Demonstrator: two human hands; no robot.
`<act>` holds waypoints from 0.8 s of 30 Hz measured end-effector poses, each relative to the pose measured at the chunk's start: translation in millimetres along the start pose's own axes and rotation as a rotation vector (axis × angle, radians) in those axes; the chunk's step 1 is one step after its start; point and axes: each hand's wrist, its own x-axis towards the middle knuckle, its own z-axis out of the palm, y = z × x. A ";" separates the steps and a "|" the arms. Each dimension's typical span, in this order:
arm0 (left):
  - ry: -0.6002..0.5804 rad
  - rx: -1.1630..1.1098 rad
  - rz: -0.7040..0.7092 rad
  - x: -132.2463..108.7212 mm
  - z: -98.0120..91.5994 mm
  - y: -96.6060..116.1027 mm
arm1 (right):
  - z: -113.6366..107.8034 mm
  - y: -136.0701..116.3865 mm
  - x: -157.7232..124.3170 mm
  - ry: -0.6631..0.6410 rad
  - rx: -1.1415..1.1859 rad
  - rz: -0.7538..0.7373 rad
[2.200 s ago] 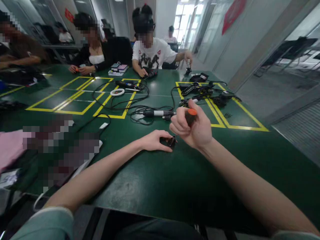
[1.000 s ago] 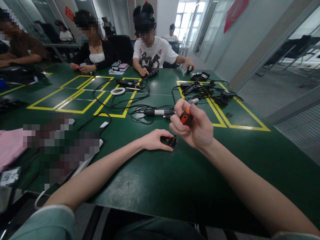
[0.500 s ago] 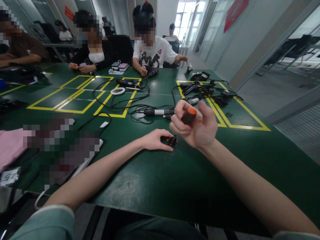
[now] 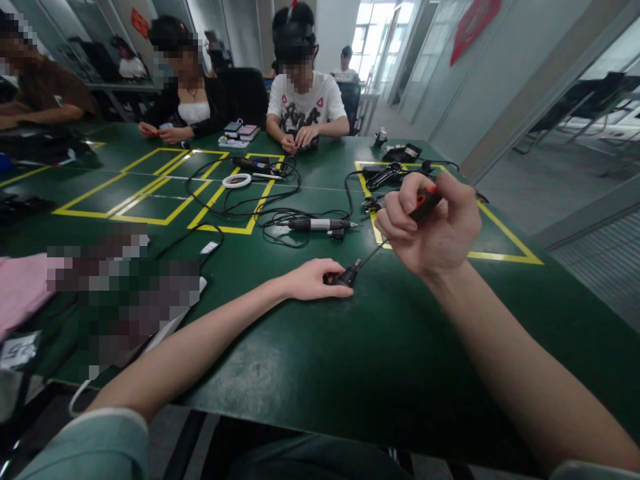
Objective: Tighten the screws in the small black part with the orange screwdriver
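My right hand point(image 4: 433, 223) is closed round the orange-and-black handle of a screwdriver point(image 4: 424, 203). Its thin shaft slants down to the left, and the tip is close to a small black part point(image 4: 349, 275); whether they touch I cannot tell. Fingers and thumb of my left hand point(image 4: 320, 279) grip that black part against the green table point(image 4: 280, 347). A small metal-coloured bit stands up at its upper end. My fingers hide the rest of it.
Beyond my hands lies an electric screwdriver point(image 4: 320, 225) with looped cable. Black parts point(image 4: 385, 175) lie at right inside yellow tape. A white ring point(image 4: 236, 181) is farther left. Across the table a person in a white T-shirt point(image 4: 307, 107) handles something dark.
My right hand has moved right with the screwdriver, tilting it so its shaft shows. The black part in my left hand has tipped. The person opposite has brought both hands together.
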 end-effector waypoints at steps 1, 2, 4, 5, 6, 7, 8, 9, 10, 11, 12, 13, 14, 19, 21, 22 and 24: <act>0.003 0.013 -0.005 0.3 0.3 0.5 | -1.6 -1.6 -0.3 0.001 -0.111 -0.006; 0.008 0.025 -0.009 0.4 0.5 0.8 | -2.9 -2.8 -0.5 -0.010 -0.247 -0.003; 0.009 0.031 -0.022 0.2 0.5 1.0 | -5.3 -3.2 -0.2 -0.096 -0.546 0.046; 0.001 0.013 -0.030 -0.1 0.2 0.9 | -6.5 -2.1 0.4 -0.163 -0.691 0.089; -0.006 -0.023 -0.038 -0.5 -0.3 0.5 | -7.9 0.0 1.2 -0.237 -0.821 0.138; -0.007 -0.072 -0.045 -0.8 -1.0 -0.3 | -9.5 3.1 2.1 -0.301 -0.944 0.188; 0.000 -0.126 -0.048 -1.1 -2.0 -1.5 | -11.2 7.1 3.1 -0.350 -1.062 0.239; 0.022 -0.175 -0.050 -1.2 -3.1 -3.1 | -12.7 11.7 4.0 -0.381 -1.154 0.287; 0.055 -0.210 -0.053 -1.1 -4.3 -5.1 | -14.1 16.4 4.9 -0.428 -1.192 0.326; 0.090 -0.225 -0.057 -0.8 -5.5 -7.4 | -15.1 21.1 5.5 -0.486 -1.179 0.361; 0.123 -0.223 -0.065 -0.3 -6.6 -9.7 | -15.7 25.4 6.0 -0.522 -1.154 0.387; 0.140 -0.208 -0.073 0.2 -7.4 -11.9 | -15.9 29.0 6.1 -0.547 -1.127 0.405; 0.151 -0.187 -0.079 0.6 -8.1 -13.8 | -15.7 32.0 6.0 -0.561 -1.103 0.418; 0.172 -0.092 -0.048 1.1 -8.6 -15.7 | -12.9 39.1 4.5 -0.611 -1.029 0.457; 0.171 -0.091 -0.030 0.8 -8.8 -13.6 | -12.6 40.3 4.5 -0.635 -0.984 0.470; 0.167 -0.095 -0.028 0.7 -8.9 -12.4 | -12.6 40.8 4.6 -0.643 -0.964 0.476; 0.158 -0.112 -0.039 0.6 -9.2 -10.3 | -12.8 41.8 5.0 -0.649 -0.934 0.485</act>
